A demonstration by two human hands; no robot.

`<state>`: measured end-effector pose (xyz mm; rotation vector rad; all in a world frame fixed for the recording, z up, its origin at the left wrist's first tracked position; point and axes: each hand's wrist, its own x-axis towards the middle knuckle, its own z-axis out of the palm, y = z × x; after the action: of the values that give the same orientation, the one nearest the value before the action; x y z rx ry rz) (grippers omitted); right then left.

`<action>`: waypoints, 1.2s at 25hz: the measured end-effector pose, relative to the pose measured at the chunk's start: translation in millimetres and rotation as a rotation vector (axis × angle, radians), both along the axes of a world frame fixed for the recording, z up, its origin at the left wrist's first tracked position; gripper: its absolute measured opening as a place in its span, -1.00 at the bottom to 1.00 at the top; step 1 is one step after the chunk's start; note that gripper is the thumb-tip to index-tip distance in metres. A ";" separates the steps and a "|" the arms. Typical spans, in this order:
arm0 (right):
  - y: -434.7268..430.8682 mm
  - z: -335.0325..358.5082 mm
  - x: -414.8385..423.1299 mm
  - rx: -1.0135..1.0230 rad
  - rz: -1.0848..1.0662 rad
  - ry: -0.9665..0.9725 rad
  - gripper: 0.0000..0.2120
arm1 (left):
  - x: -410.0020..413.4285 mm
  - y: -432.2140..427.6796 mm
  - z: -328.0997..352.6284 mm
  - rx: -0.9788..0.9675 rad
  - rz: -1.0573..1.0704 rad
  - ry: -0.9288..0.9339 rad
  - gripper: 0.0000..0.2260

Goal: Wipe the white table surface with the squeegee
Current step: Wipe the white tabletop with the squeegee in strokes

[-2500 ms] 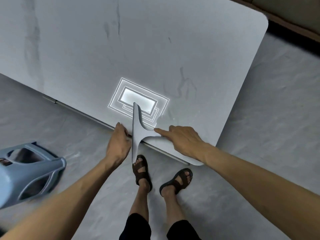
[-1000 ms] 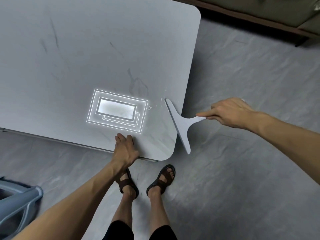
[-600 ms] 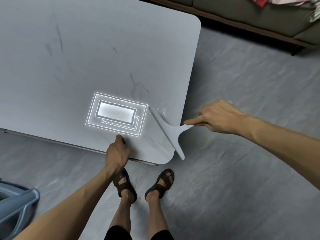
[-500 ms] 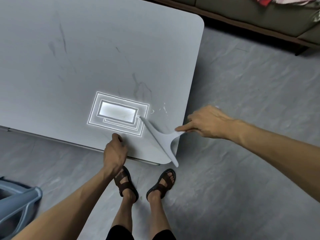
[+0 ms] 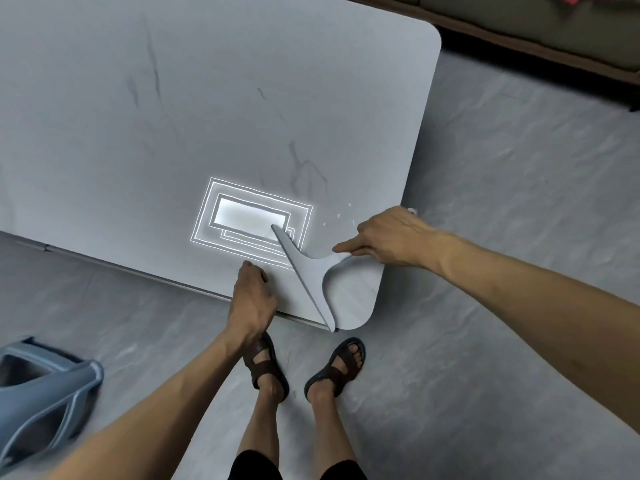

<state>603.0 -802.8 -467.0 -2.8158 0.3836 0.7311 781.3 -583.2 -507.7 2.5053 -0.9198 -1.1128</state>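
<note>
**Squeegee working the near corner of the table**

While I am watching from the head camera, the right hand is gripping the handle of the squeegee, with the index finger lying along the handle and the other fingers curled around its end. The blade is lying on the white table near its rounded near corner, one tip reaching into the bright light reflection and the other tip passing just over the near edge of the table. The left hand is resting on that same near edge, just beside the blade, fingers bent over the edge and holding nothing else.

In my judgement the risks are these. The blade is coming toward the left hand, so it may bump the fingers if that hand is not moving away. Because one tip is hanging past the edge, the blade may tilt and lose contact, leaving a streak. Small white specks are lying on the table beyond the blade, toward the far side, and this pass may miss them.

Compared with one second ago, the squeegee was then off the side edge of the table, over the floor; now it has come back onto the table and is covering the corner. The left hand is staying on the near edge, almost as before.
</note>
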 end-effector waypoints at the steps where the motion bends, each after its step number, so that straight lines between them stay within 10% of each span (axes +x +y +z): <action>1: -9.4 1.5 -6.0 -0.002 -0.046 0.013 -0.67 | -3.2 -3.7 0.6 -0.006 -0.020 -0.004 -0.73; 21: -82.2 43.4 -149.9 -0.266 -0.660 -0.056 -0.69 | -36.4 -70.7 -19.8 0.242 -0.401 -0.058 -0.56; 30: -108.0 32.0 -7.3 0.185 -1.414 -0.202 -0.68 | -25.8 -71.3 -12.9 0.277 -0.482 0.043 -0.68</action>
<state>595.7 -910.7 -435.0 -1.6930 1.7910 0.1102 755.4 -654.5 -520.6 2.5221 -1.5025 -1.5197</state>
